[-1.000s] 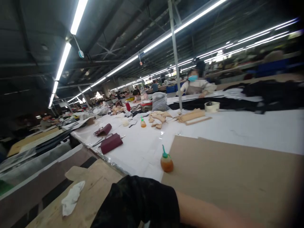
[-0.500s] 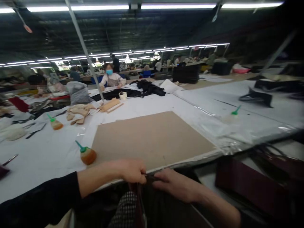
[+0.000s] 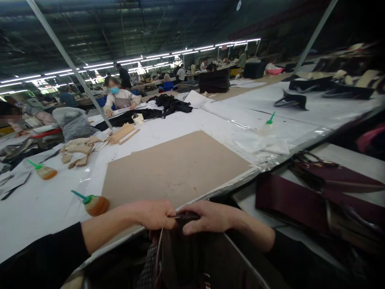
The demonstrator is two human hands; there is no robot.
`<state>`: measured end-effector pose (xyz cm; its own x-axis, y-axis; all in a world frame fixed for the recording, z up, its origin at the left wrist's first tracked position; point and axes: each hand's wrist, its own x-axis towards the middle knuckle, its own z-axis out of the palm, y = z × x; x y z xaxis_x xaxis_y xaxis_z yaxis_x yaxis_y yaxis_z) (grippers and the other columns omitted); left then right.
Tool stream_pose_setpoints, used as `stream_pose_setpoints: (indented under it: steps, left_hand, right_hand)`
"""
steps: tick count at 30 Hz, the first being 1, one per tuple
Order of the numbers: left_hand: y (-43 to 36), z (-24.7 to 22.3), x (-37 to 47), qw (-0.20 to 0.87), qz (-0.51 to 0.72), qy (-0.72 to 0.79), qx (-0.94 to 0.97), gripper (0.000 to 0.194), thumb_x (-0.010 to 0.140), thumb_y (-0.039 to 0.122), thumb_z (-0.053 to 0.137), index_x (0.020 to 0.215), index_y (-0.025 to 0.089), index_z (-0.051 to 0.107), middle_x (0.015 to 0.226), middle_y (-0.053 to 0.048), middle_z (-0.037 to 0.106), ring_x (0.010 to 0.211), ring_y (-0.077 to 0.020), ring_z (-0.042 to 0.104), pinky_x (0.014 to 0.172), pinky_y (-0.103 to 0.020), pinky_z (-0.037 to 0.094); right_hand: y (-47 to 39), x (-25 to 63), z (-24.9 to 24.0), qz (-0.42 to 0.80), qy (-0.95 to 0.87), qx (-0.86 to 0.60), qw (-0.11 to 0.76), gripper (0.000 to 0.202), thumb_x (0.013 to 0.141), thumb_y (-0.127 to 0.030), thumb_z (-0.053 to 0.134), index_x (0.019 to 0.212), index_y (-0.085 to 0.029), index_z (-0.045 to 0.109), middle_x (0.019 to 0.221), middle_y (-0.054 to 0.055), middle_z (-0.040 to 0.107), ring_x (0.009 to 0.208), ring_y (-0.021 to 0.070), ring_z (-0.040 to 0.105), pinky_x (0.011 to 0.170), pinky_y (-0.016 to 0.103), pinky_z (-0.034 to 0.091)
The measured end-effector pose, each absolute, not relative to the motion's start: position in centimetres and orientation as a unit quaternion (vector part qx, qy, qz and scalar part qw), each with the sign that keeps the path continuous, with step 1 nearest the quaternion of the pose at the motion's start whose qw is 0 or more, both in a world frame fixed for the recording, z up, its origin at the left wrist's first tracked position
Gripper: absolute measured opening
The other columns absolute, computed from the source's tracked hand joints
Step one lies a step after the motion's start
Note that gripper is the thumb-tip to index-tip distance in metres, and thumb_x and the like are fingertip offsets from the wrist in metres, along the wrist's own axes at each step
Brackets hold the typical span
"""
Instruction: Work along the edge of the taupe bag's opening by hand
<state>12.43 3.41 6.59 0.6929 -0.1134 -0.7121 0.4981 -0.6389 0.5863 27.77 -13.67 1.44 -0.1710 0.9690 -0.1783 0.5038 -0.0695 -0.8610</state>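
Below the table edge, a dark brown bag-like piece hangs upright in front of my body. My left hand is closed on its top rim, fingers curled round the edge. Close beside it, my right hand pinches the same rim between thumb and fingers. The lower part of the piece is dark and hard to make out. Just beyond both hands lies a flat brown board on the white table. A bottle of orange liquid with a green nozzle rests at the board's left corner.
Another orange bottle lies farther left, near tan scraps. Maroon bag pieces sit on a lower surface at the right. Across the table are black fabric and a masked person. A slanted pole rises at the left.
The view has turned right and tilted down. My right hand has come closer to my left hand and its thumb and fingers have closed on the rim; my left hand keeps its hold.
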Motion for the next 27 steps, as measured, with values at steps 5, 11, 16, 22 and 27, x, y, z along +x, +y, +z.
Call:
stream_pose_setpoints:
  steps: [5,11,16,22,27]
  left_hand:
    - [1.6,8.5,12.4,0.421,-0.342,0.164,0.824,0.009,0.075,0.027,0.059,0.081,0.020,0.060,0.063,0.004,0.060,0.051,-0.0145,0.057,0.046,-0.021,0.044]
    - [-0.7,10.5,9.5,0.433,-0.238,0.189,0.849,0.033,0.070,0.025,0.071,0.103,0.023,0.068,0.090,0.003,0.072,0.081,-0.0184,0.063,0.065,-0.021,0.046]
    - [-0.9,7.1,6.2,0.386,-0.176,0.285,0.859,0.025,0.087,0.037,0.055,0.083,0.018,0.072,0.071,0.003,0.065,0.068,-0.0166,0.059,0.056,-0.021,0.039]
    - [-2.7,5.6,3.5,0.370,-0.098,0.306,0.872,0.029,0.092,0.042,0.055,0.093,0.022,0.076,0.081,0.004,0.073,0.078,-0.0179,0.066,0.069,-0.021,0.048]
    - [-3.6,3.5,1.5,0.337,-0.012,0.283,0.898,0.025,0.094,0.039,0.058,0.111,0.029,0.073,0.095,0.003,0.077,0.083,-0.0171,0.071,0.077,-0.022,0.052]
  right_hand:
    - [-13.3,27.5,2.6,0.393,-0.634,-0.622,0.239,0.026,0.094,-0.037,0.061,0.105,-0.024,0.080,0.088,-0.001,0.077,0.081,0.0229,0.067,0.070,0.027,0.046]
    - [-14.1,29.0,4.1,0.317,-0.621,-0.688,0.199,0.026,0.089,-0.029,0.058,0.098,-0.021,0.081,0.092,0.011,0.079,0.089,0.0334,0.070,0.071,0.036,0.044]
    - [-14.6,29.5,2.3,0.332,-0.617,-0.677,0.224,0.028,0.091,-0.027,0.059,0.111,-0.027,0.078,0.106,0.007,0.079,0.102,0.0324,0.070,0.086,0.038,0.046]
    - [-14.7,30.1,0.9,0.417,-0.602,-0.618,0.286,0.025,0.093,-0.028,0.058,0.106,-0.023,0.078,0.102,0.002,0.079,0.096,0.0267,0.070,0.087,0.033,0.049]
    - [-14.1,30.4,1.0,0.490,-0.593,-0.544,0.336,0.037,0.098,-0.028,0.052,0.130,-0.021,0.069,0.125,0.002,0.073,0.117,0.0249,0.065,0.104,0.034,0.046]
